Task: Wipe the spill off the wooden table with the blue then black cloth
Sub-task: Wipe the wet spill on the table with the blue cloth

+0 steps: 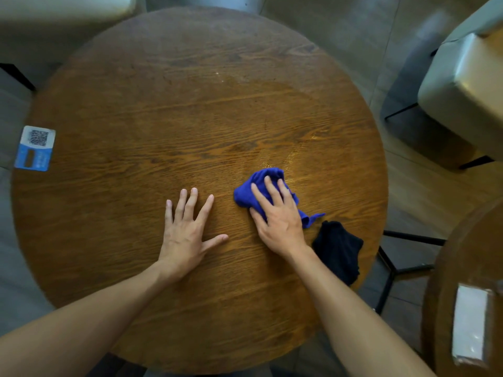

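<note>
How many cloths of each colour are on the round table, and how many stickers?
Blue cloth: 1
Black cloth: 1
Sticker: 1
Total: 3

Person, head view: two bare forearms, uncovered from the lower frame edge to the wrists, no sleeves in sight. Left hand (187, 235) and right hand (277, 216): ungloved; short trimmed nails; tendons and knuckles show along the backs.

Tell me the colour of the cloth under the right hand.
Blue cloth, seen in the head view.
</note>
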